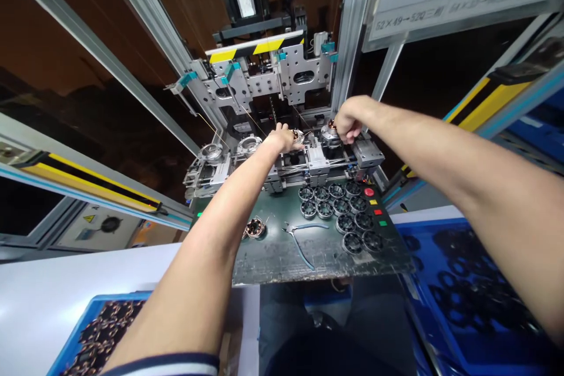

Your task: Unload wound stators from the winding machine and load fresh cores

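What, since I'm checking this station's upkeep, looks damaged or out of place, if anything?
The green table's front edge looks scuffed, with pale worn patches. The pliers lie splayed open, though not clearly misplaced.

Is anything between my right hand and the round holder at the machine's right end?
Nothing visible is: your right hand sits right beside the round holder, though whether they touch is unclear. The pliers lie on the table, out of that path.
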A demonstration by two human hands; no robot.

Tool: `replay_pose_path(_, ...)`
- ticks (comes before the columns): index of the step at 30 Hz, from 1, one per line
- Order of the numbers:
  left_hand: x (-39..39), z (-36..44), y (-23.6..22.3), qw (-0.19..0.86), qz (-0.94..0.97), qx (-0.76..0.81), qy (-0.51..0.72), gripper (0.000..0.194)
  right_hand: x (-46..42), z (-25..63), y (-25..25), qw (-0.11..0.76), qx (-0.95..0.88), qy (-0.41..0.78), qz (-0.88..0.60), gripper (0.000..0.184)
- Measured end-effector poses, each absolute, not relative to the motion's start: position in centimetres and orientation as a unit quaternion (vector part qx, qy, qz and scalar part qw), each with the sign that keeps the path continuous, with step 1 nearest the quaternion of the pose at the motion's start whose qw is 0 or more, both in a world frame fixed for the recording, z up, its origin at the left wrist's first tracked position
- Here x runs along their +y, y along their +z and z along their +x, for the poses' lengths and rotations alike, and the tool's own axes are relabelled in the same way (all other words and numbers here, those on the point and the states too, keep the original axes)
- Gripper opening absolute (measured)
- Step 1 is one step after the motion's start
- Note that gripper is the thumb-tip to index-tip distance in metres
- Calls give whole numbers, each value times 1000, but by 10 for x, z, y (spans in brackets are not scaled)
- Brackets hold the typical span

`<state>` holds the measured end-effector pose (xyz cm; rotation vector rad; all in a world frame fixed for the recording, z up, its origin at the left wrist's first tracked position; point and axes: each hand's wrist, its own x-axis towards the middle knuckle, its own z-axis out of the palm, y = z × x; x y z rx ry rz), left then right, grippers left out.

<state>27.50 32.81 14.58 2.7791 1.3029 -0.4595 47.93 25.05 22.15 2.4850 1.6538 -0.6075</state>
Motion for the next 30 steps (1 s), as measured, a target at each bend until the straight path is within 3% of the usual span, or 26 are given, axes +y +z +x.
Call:
replay_pose_path(2, 325, 273, 145, 21, 896, 419, -144, 92, 264, 495, 249, 141, 540, -265, 786, 52)
replay_pose_path(5, 315, 274, 148, 24, 893, 426, -144, 94, 268, 506, 286, 118, 598, -257, 750, 87)
replay_pose_path(7, 309, 277, 158, 28, 889, 431, -153, 93, 245, 496, 296, 104, 619, -252, 737, 93)
replay_pose_path(8, 307, 279, 167, 30, 887, 432, -158, 92, 225, 487, 296, 109, 623, -265, 728, 91)
replay_pose_path(10, 309, 281, 197, 31, 886, 433, -163, 90, 170, 464, 287, 121, 630, -325, 695, 57)
replay_pose_path(11, 313, 281, 216, 28, 888, 431, -156, 90, 139, 452, 278, 124, 638, -367, 665, 50)
replay_pose_path(15, 329, 250, 297, -5, 916, 399, -37, 87, 11, 409, 232, 112, 688, -497, 517, 47)
replay_pose_path(18, 300, 190, 321, 0, 940, 341, 16, 69, -55, 379, 194, 53, 754, -448, 479, 29)
replay_pose_path(21, 222, 110, 290, 107, 954, 276, -47, 55, -81, 347, 157, 39, 785, -396, 474, 27)
replay_pose_path(24, 141, 37, 215, 225, 927, 256, -153, 42, -68, 306, 127, 30, 822, -333, 461, 29)
replay_pose_path(30, 65, -26, 82, 131, 865, 452, -174, 26, 1, 211, 85, 15, 840, -262, 475, 18)
